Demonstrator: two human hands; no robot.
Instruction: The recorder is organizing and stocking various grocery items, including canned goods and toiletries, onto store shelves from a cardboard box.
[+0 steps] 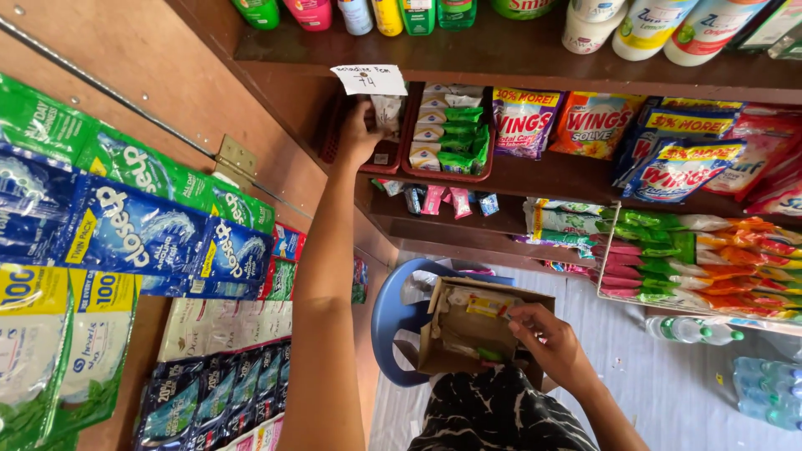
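You are reaching your left hand (359, 134) up into the red basket (386, 163) on the shelf (535, 179), its grip closing on a pale sachet (387, 110); a paper tag (369, 79) is covering the sachet's top. Your right hand (551, 347) is dipping into the cardboard box (476, 330) sitting on the blue chair (393, 321), fingers bent, but whether they are pinching anything is hidden. The box's contents are hard to make out.

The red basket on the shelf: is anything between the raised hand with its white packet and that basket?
Nothing visible blocks it. The left hand holds the white packet right at the red basket, under a hanging paper tag. The right hand is down in the cardboard box.
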